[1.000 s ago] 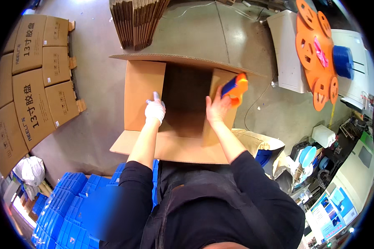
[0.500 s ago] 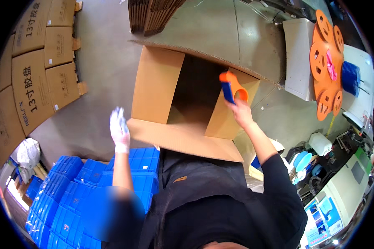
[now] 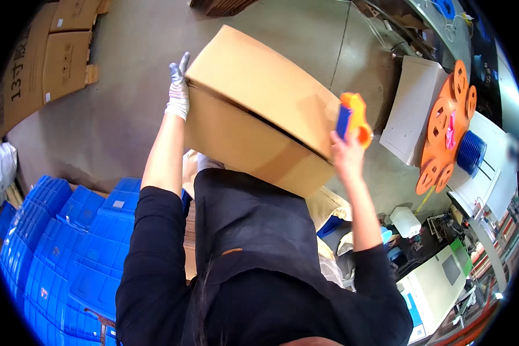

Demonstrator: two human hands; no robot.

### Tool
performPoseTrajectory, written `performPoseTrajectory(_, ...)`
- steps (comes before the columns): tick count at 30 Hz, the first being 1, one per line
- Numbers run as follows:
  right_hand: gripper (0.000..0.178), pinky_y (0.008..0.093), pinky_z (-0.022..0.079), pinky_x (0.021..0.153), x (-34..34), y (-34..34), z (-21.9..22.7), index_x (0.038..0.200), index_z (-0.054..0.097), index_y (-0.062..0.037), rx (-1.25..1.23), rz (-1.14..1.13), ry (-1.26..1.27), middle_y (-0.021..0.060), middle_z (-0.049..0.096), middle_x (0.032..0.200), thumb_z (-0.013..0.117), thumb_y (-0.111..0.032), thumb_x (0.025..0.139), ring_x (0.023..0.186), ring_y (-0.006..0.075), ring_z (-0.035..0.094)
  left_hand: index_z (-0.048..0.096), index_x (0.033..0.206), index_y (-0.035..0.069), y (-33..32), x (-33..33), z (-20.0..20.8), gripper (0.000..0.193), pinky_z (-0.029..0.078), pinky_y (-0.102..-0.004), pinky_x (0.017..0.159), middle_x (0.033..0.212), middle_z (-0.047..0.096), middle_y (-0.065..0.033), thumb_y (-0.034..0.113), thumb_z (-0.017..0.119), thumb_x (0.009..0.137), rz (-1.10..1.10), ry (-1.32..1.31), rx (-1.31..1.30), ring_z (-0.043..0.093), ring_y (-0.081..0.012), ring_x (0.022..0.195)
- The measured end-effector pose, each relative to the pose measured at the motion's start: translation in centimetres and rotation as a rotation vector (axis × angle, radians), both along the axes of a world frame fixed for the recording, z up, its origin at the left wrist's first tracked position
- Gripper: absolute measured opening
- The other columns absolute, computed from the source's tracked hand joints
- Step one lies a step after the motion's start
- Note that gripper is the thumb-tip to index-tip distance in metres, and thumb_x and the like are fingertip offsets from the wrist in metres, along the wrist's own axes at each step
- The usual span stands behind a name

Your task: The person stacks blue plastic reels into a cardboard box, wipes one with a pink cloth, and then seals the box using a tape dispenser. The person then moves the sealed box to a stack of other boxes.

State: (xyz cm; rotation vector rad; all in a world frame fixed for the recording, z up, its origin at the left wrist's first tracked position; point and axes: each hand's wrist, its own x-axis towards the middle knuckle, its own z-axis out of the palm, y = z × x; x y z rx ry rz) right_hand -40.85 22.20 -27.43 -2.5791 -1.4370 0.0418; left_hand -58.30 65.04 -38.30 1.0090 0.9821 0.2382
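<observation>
A brown cardboard box [image 3: 265, 81] sits in front of me, turned slantwise. Its broad flaps are folded over, with a narrow dark gap running between them. My left hand [image 3: 179, 92], in a pale glove with grey-blue fingertips, lies against the box's left end, its fingers stretched upward. At the right end, my bare right hand [image 3: 347, 154] grips an orange and blue tape dispenser [image 3: 356, 118], slightly blurred. The dispenser is beside the box's right edge; whether it touches the cardboard I cannot tell.
Blue plastic crates [image 3: 86, 248] are stacked at my left. Large cartons [image 3: 66, 63] stand at the far left, and folded cardboard [image 3: 228, 6] at the far edge. A white cabinet [image 3: 406, 109] with orange discs [image 3: 438, 124] beside it stands at right.
The box's open flaps have come down over its opening, and the box now slants. My left hand has moved up to its end; the right hand has shifted rightward with the tape dispenser.
</observation>
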Motion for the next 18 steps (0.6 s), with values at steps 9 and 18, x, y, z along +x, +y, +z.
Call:
performPoseTrajectory(9, 0.045, 0.0368, 0.048, 0.079, -1.6, 3.5, -2.6, 0.121, 0.062, -0.0185, 0.164, -0.18, 0.452, 0.0129, 0.059, 0.096, 0.062, 0.001, 0.081, 0.09, 0.0313, 0.059, 0.032, 0.145, 0.014, -1.9, -3.1, -1.8, 0.065, 0.036, -0.0374, 0.107, 0.149, 0.032, -0.0141, 0.04, 0.057, 0.09, -0.505, 0.312, 0.993, 0.04, -0.0319, 0.132)
performPoseTrajectory(18, 0.048, 0.0232, 0.041, 0.066, -4.8, 13.8, 4.5, 0.111, 0.055, 0.007, 0.883, -0.513, 1.383, 0.004, 0.059, 0.074, 0.058, -0.033, 0.085, 0.069, 0.0117, 0.053, 0.033, 0.144, 0.023, -5.5, 1.6, 3.2, 0.061, 0.039, -0.0439, 0.103, 0.148, 0.034, -0.014, 0.04, 0.056, 0.089, -0.553, 0.612, 1.077, 0.044, -0.0359, 0.126)
